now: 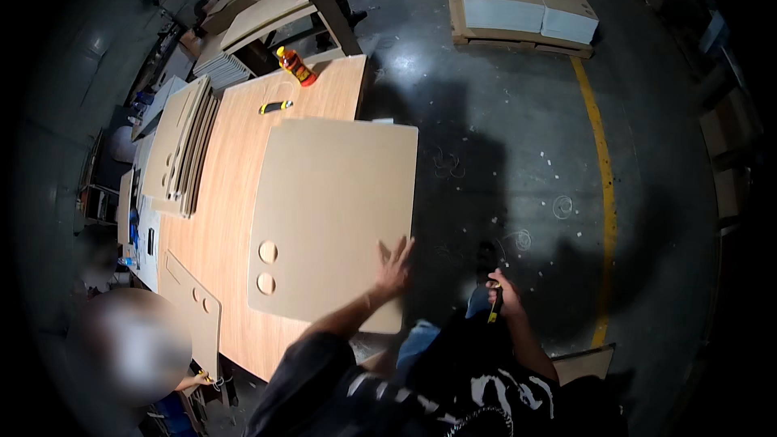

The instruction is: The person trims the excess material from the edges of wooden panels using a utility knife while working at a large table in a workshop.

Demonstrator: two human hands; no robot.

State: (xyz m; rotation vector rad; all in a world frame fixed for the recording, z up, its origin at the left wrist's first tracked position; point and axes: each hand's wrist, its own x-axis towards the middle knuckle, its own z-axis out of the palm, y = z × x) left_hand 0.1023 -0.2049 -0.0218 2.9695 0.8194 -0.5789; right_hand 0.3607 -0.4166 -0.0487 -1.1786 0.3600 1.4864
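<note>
A large flat brown board (336,194) with rounded corners and two round holes lies on the wood-grain table (227,243), its right side reaching past the table edge. My left hand (394,267) is open at the board's lower right edge, fingers spread; whether it presses on the surface I cannot tell. To the right, off the table, my right hand (507,295) is closed around a black-and-yellow utility knife (493,311), which points down toward my body. Its blade is too small to make out.
Farther up the table are another yellow-and-black cutter (276,107) and a red bottle with a yellow cap (296,66). Stacked boards (184,146) line the left side. A co-worker (137,348) is at lower left beside a holed board (194,299). A loaded pallet (522,0) stands far right.
</note>
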